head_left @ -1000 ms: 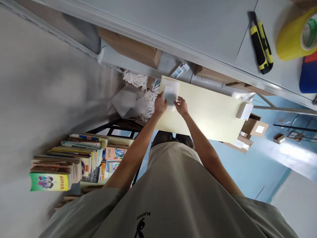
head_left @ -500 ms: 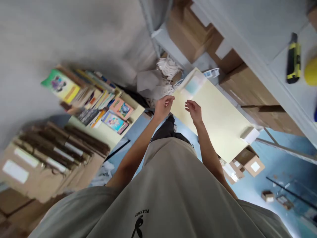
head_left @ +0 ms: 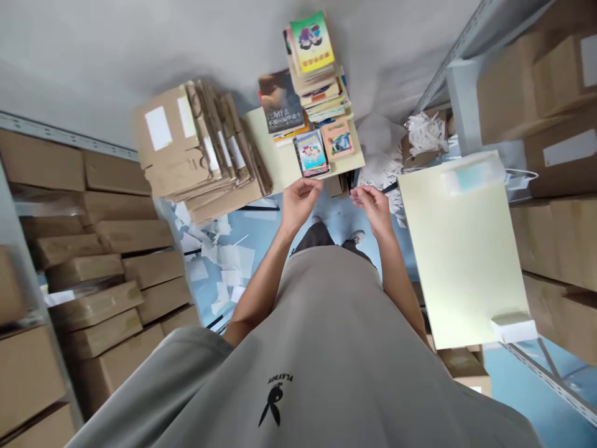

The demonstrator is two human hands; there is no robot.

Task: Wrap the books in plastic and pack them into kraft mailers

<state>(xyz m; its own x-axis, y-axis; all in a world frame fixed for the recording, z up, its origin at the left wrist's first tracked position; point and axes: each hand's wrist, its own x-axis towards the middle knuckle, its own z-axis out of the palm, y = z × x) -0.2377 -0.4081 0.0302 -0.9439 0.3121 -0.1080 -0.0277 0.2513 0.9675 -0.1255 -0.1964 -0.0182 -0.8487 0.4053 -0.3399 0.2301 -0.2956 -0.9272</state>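
Observation:
My left hand (head_left: 299,202) is raised in front of my body, its fingers loosely bent and a little apart from the thumb, with nothing seen in it. Nearest to it is a small book with a blue and pink cover (head_left: 311,153), lying at the front edge of a cream table (head_left: 275,171) beyond the fingers. My right hand (head_left: 374,210) hovers beside it, holding nothing visible, its fingers loosely stretched towards the left. On that table, an orange-pink book (head_left: 338,140) lies beside the blue one. Behind them rise a stack topped by a green and yellow book (head_left: 313,46) and a dark-covered book (head_left: 282,102).
Flattened cardboard boxes (head_left: 186,155) lean on the table's left part. A second cream table (head_left: 461,249) stands to my right, with a white box (head_left: 514,328) at its near corner. Shelves of cartons (head_left: 112,267) flank both sides. Paper scraps (head_left: 228,261) litter the blue floor.
My view has turned left, so the book table now lies ahead and the other cream table is to my right. Both hands stay raised before me with nothing seen in them.

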